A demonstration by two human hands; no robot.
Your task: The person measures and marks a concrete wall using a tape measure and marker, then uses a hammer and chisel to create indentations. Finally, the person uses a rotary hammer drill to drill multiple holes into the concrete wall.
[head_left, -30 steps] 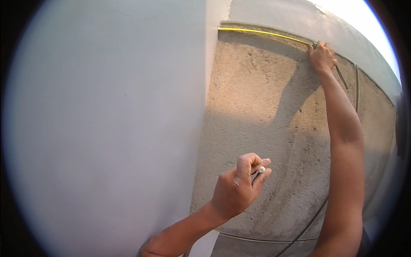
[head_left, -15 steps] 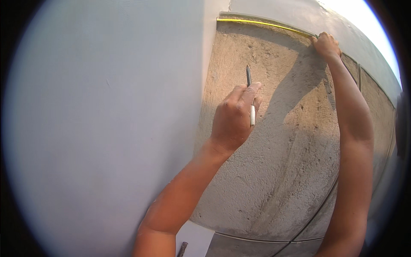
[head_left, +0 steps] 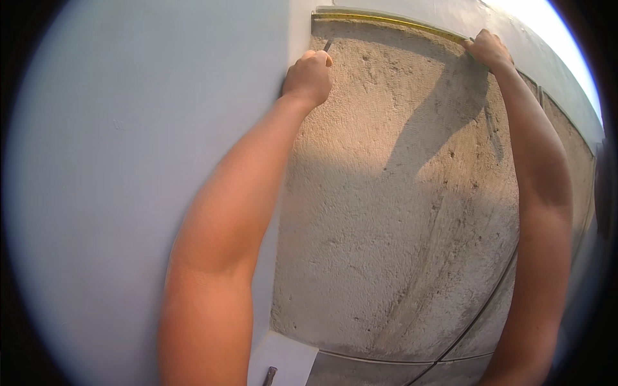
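Note:
A yellow tape measure (head_left: 393, 21) is stretched along the upper edge of a rough concrete wall panel (head_left: 367, 212). Its far left end meets the corner by the smooth grey wall. My right hand (head_left: 490, 51) is closed on the right end of the tape; the case is not clearly seen. Just below the tape's left end, beside the corner, my left hand (head_left: 309, 77) is closed round a dark pen (head_left: 328, 45). Only the pen's tip end sticks out above the fingers, pointing up and slightly right, apart from the tape.
The smooth grey wall (head_left: 129, 161) fills the left side. A smooth grey band (head_left: 438, 11) runs above the panel. A thin dark line like a cable (head_left: 479, 315) slants across the lower right. Low down, a short dark rod (head_left: 270, 375) stands against a pale surface (head_left: 293, 357).
My left hand has moved up and left with the pen, from mid-panel to near the tape's left end. My right hand stays at the tape's right end.

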